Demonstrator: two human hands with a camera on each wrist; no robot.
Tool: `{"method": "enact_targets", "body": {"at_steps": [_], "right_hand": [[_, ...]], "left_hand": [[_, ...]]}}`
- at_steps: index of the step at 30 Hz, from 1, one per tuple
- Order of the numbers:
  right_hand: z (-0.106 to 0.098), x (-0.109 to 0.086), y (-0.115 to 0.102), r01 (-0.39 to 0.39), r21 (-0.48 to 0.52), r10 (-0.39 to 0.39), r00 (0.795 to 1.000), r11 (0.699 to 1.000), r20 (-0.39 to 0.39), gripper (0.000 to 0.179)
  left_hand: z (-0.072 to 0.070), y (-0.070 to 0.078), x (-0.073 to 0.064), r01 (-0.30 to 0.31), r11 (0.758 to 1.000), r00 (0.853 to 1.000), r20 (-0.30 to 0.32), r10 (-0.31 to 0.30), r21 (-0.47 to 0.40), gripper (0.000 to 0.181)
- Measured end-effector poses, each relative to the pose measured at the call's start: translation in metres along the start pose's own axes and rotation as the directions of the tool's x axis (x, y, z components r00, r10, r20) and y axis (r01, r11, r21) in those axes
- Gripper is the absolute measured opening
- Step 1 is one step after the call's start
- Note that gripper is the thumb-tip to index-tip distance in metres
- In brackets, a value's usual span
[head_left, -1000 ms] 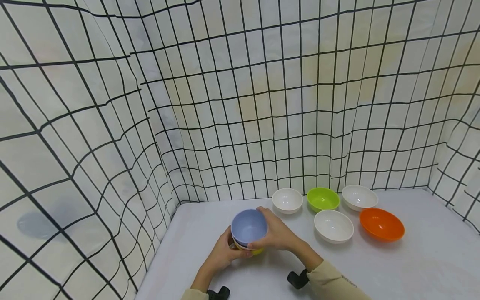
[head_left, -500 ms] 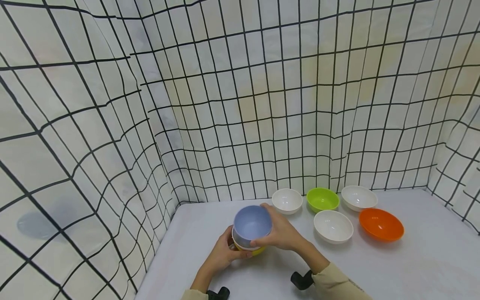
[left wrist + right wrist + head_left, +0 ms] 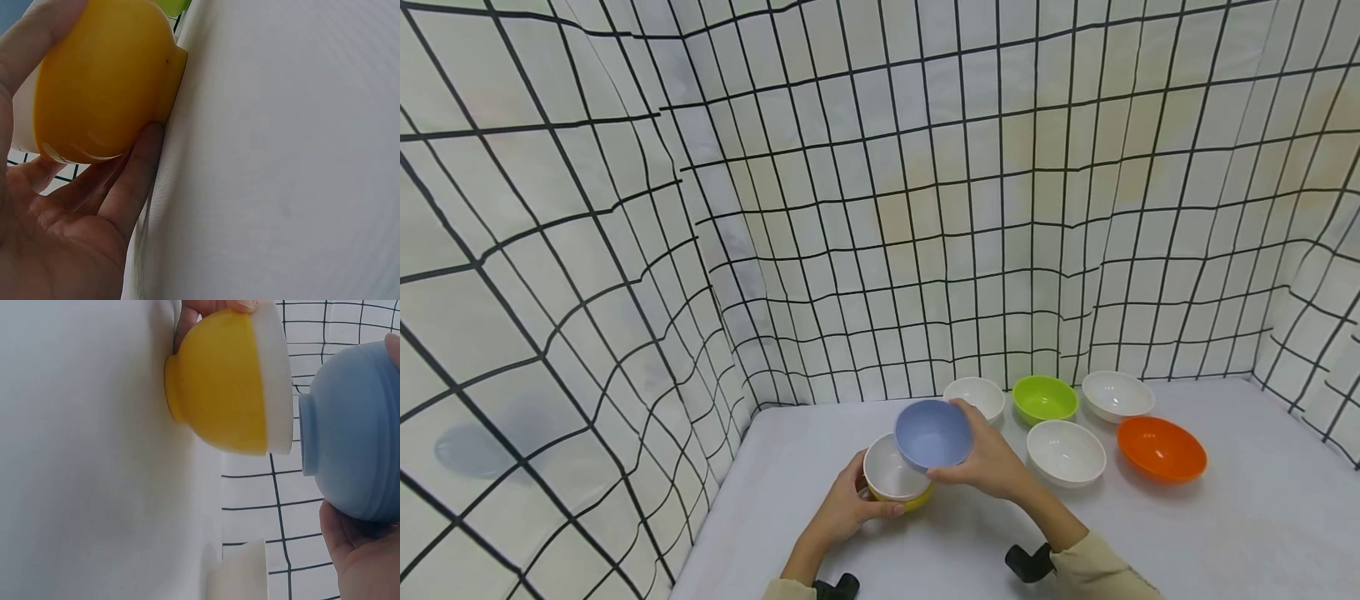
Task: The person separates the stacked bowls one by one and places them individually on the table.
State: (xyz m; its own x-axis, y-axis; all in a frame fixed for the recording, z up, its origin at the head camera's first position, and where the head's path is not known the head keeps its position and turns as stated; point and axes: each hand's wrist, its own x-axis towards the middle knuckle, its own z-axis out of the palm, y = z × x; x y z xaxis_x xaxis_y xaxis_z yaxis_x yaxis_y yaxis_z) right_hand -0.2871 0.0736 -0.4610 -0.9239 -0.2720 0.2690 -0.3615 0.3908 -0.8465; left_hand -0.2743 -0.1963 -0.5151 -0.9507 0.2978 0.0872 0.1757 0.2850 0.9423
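My right hand (image 3: pixel 988 460) holds a blue bowl (image 3: pixel 932 437) by its side, thumb near the lower rim. In the right wrist view, ridged lines run round that blue bowl (image 3: pixel 353 428) near its top, and its foot is apart from the bowls beneath. A white bowl (image 3: pixel 891 473) sits nested in a yellow bowl (image 3: pixel 920 501); its white rim (image 3: pixel 278 381) stands above the yellow one. My left hand (image 3: pixel 847 504) grips this pair from the left. The left wrist view has the yellow bowl (image 3: pixel 109 81) with its foot on the white tabletop and my fingers curved round it.
To the right stand a white bowl (image 3: pixel 973 392) partly behind my right hand, a green bowl (image 3: pixel 1045 399), two more white bowls, one near (image 3: pixel 1067 454) and one far (image 3: pixel 1118 397), and an orange bowl (image 3: pixel 1162 450). A black-gridded white cloth wall (image 3: pixel 925 250) rises behind the table.
My right hand has lifted the blue bowl out of the white one and moved it up and to the right, uncovering the white bowl. My left hand has stayed on the yellow bowl.
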Motion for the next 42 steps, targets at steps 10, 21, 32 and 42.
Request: {"method": "enact_targets", "body": {"at_steps": [10,21,32,42], "right_hand": [[-0.009,-0.011,0.012,-0.103,-0.029,0.101,0.992,0.994,-0.082,0.117],[-0.014,-0.018,0.018,-0.188,-0.058,0.179,0.973,0.980,-0.144,0.119],[-0.014,-0.024,0.030,-0.242,-0.065,0.230,0.961,0.968,-0.153,0.125],[-0.010,-0.024,0.040,-0.254,-0.068,0.243,0.959,0.965,-0.146,0.126]], "left_hand": [[0.001,0.002,0.000,0.012,1.000,1.000,-0.012,-0.012,0.010,0.099],[0.001,0.003,0.000,0.020,1.000,1.000,-0.017,-0.020,0.021,0.100],[0.002,0.006,0.000,0.031,0.999,0.999,-0.020,-0.031,0.022,0.101],[0.001,0.006,-0.001,0.028,0.999,0.999,-0.019,-0.027,0.021,0.102]]}}
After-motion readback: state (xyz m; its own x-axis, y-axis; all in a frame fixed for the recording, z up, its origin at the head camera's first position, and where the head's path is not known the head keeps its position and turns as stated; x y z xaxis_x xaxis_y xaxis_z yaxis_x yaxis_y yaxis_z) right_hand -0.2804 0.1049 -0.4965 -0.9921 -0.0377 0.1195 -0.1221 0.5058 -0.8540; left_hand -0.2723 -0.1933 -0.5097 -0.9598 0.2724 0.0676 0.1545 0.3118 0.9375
